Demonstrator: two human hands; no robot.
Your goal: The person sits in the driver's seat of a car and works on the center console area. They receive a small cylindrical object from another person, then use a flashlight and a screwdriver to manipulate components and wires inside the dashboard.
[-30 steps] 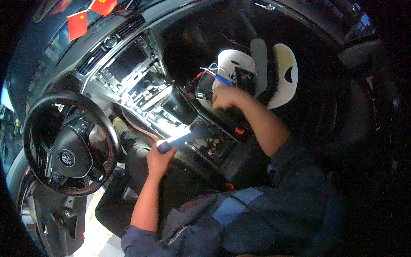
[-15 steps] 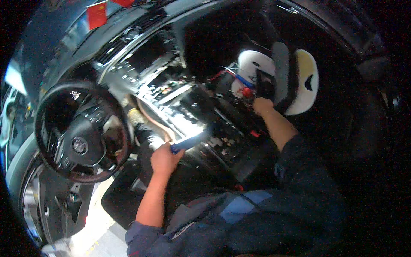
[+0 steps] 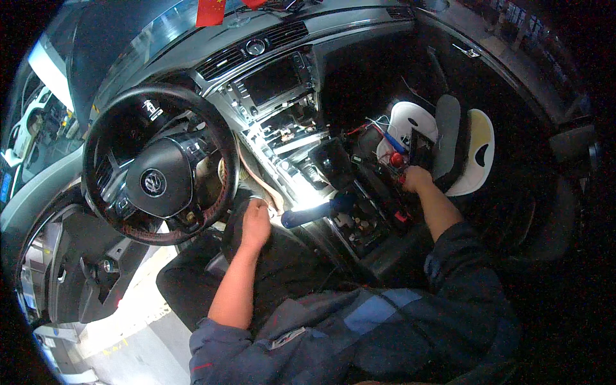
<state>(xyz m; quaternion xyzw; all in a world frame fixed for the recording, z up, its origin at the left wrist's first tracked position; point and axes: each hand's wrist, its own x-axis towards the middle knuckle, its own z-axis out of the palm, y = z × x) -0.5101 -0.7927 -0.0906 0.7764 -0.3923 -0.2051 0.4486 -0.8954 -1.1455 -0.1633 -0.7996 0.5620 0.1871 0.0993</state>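
Note:
My left hand (image 3: pixel 256 226) is closed over my dark-trousered leg, just left of the console; any small thing in its fingers is hidden. A blue stick-shaped work light (image 3: pixel 301 217) lies lit across the console, apart from that hand. On the passenger side my right hand (image 3: pixel 417 178) reaches into a cluster of tools, its fingers closed on something I cannot make out. Beside it are a red round-ended item (image 3: pixel 396 158) and a blue-handled tool (image 3: pixel 393 142). White panels with oval handle holes (image 3: pixel 479 173) stand around these, with a grey padded piece (image 3: pixel 447 131) between them.
The steering wheel (image 3: pixel 154 179) is at the left. The centre console (image 3: pixel 289 176) is opened up, its trim off and inner parts exposed, below the dark screen (image 3: pixel 273 83). An open driver's door (image 3: pixel 90 273) stands at the lower left. Small red flags (image 3: pixel 210 11) hang at the top.
My left hand has let go of the blue work light, which now lies on the console. The view has shifted, bringing more of the dashboard in. My right hand stays at the tools.

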